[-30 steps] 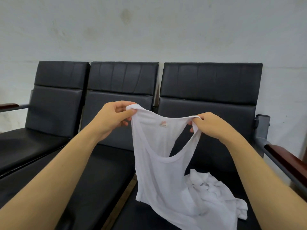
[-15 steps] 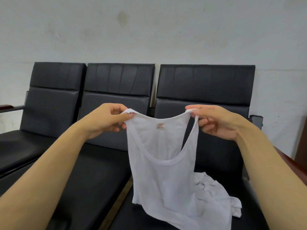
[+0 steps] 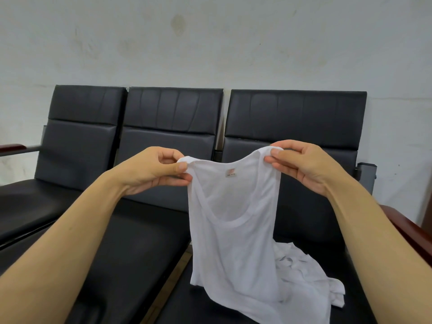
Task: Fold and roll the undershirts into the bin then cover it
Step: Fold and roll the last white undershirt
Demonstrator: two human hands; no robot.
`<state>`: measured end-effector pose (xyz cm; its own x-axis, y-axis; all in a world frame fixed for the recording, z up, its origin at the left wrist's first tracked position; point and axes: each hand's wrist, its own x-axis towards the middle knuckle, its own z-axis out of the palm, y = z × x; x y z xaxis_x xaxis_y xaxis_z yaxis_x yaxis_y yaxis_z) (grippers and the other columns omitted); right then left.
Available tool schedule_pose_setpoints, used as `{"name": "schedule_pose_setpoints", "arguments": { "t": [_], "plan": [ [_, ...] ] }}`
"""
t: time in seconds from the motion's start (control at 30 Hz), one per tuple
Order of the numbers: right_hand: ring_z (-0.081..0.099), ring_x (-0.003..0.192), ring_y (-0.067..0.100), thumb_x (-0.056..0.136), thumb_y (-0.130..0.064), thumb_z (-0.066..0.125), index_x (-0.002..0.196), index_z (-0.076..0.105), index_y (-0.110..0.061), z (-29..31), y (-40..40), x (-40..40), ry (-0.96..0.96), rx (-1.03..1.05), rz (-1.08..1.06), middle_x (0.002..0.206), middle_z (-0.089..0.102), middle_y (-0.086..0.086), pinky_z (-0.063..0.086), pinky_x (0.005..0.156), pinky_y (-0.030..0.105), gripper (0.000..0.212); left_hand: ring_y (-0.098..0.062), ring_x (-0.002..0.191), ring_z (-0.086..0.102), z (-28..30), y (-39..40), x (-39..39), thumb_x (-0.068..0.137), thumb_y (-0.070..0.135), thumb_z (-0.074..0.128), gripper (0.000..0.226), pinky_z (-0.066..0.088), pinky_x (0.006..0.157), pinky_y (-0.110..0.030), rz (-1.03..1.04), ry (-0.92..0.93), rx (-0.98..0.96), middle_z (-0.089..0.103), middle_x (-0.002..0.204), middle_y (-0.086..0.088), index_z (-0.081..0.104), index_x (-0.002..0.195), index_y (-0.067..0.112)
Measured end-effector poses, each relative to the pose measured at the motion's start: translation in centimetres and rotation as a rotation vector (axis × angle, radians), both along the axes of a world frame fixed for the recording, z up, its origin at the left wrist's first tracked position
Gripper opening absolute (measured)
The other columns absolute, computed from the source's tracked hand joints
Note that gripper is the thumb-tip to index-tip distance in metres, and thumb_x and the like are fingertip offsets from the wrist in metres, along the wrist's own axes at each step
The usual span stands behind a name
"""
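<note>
A thin white undershirt (image 3: 233, 242) hangs in the air in front of me, label side facing me. My left hand (image 3: 154, 170) pinches its left shoulder strap between thumb and fingers. My right hand (image 3: 301, 163) pinches the right strap the same way. The shirt's hem trails down onto the right-hand seat. More crumpled white undershirts (image 3: 311, 272) lie on that seat behind the hanging one. No bin or lid is in view.
A row of three black padded seats (image 3: 173, 127) stands against a pale wall. A dark red wooden armrest (image 3: 411, 230) borders the right seat, another armrest (image 3: 11, 148) is at the far left. A gap (image 3: 168, 286) runs between the middle and right seats.
Both hands have raised the undershirt and drawn the straps further apart, so the neckline is now stretched flatter. My right hand shifted up and to the right.
</note>
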<state>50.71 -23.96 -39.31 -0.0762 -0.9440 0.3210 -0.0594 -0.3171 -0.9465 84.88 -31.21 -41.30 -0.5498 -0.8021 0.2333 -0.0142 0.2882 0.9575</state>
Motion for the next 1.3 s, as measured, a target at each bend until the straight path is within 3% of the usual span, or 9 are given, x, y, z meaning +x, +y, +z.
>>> {"name": "schedule_pose_setpoints", "arguments": {
  "t": [0.17,0.3,0.37,0.5,0.63,0.9,1.0,1.13,1.3],
  "plan": [
    [0.076,0.105,0.026,0.096,-0.007,0.069,0.117,0.07,-0.002,-0.3,-0.4,0.0,0.012,-0.016,-0.06,0.111,0.077,0.016,0.062,0.087,0.03,0.022,-0.025,0.092,0.075,-0.1,-0.2,-0.1,0.086,0.022,0.071,0.025,0.063,0.079,-0.03,-0.02,-0.008,-0.017,0.074,0.1,-0.02,0.066,0.098,0.0],
    [0.076,0.102,0.026,0.097,-0.009,0.068,0.116,0.07,-0.004,-0.2,-0.4,0.4,0.044,-0.013,-0.109,0.113,0.073,0.016,0.064,0.082,0.029,0.02,-0.013,0.059,0.062,0.2,0.3,0.1,0.084,0.034,0.075,0.024,0.054,0.054,-0.021,0.009,-0.071,-0.063,0.065,0.077,-0.007,0.07,0.087,0.011],
    [0.077,0.096,0.024,0.098,-0.013,0.066,0.116,0.07,-0.006,0.0,-0.2,0.7,0.071,-0.013,-0.141,0.11,0.073,0.013,0.064,0.076,0.026,0.019,-0.01,0.052,0.055,0.3,0.3,0.1,0.083,0.036,0.078,0.027,0.049,0.049,-0.019,0.021,-0.094,-0.084,0.062,0.072,-0.004,0.068,0.089,0.011],
    [0.078,0.085,0.02,0.101,-0.016,0.063,0.117,0.067,-0.007,0.3,0.1,1.3,0.125,-0.018,-0.151,0.098,0.076,0.008,0.061,0.064,0.02,0.019,-0.017,0.062,0.065,0.5,0.5,-0.3,0.086,0.019,0.077,0.026,0.058,0.059,-0.024,0.039,-0.109,-0.093,0.067,0.079,-0.014,0.06,0.098,0.004],
    [0.079,0.09,0.025,0.102,-0.014,0.061,0.117,0.065,-0.004,0.5,0.2,1.9,0.115,-0.023,-0.111,0.093,0.077,0.009,0.062,0.068,0.022,0.018,-0.019,0.07,0.069,0.7,0.9,-0.7,0.09,0.015,0.075,0.024,0.061,0.068,-0.028,0.058,-0.16,-0.166,0.073,0.09,-0.011,0.069,0.107,0.0],
    [0.077,0.099,0.025,0.1,-0.013,0.065,0.118,0.074,-0.008,0.4,0.4,2.3,0.202,-0.073,-0.106,0.113,0.074,0.014,0.064,0.084,0.031,0.021,-0.017,0.061,0.067,1.6,1.3,-1.3,0.093,0.025,0.075,0.017,0.058,0.056,-0.026,0.28,-0.128,-0.381,0.074,0.08,-0.007,0.077,0.095,0.009],
    [0.078,0.089,0.024,0.102,-0.02,0.063,0.12,0.071,-0.011,0.9,0.8,2.6,0.196,-0.076,-0.18,0.109,0.074,0.014,0.064,0.076,0.027,0.022,-0.016,0.055,0.065,2.2,1.6,-1.2,0.095,0.029,0.073,0.018,0.056,0.051,-0.027,0.38,-0.115,-0.491,0.072,0.078,-0.009,0.075,0.089,0.012],
    [0.077,0.075,0.018,0.105,-0.026,0.058,0.122,0.066,-0.014,2.5,1.9,3.6,0.2,-0.111,-0.255,0.108,0.073,0.008,0.058,0.059,0.019,0.023,-0.013,0.048,0.059,3.7,2.1,-1.1,0.097,0.034,0.07,0.021,0.051,0.046,-0.024,0.473,-0.093,-0.57,0.063,0.062,0.003,0.074,0.088,0.015],
    [0.076,0.07,0.013,0.107,-0.029,0.054,0.123,0.062,-0.015,7.8,3.7,5.7,0.162,-0.217,-0.291,0.106,0.071,0.004,0.054,0.056,0.016,0.023,-0.01,0.047,0.055,9.5,3.4,-0.9,0.097,0.04,0.07,0.025,0.048,0.046,-0.023,0.546,-0.029,-0.675,0.061,0.058,0.003,0.075,0.087,0.018]
  ]
}}
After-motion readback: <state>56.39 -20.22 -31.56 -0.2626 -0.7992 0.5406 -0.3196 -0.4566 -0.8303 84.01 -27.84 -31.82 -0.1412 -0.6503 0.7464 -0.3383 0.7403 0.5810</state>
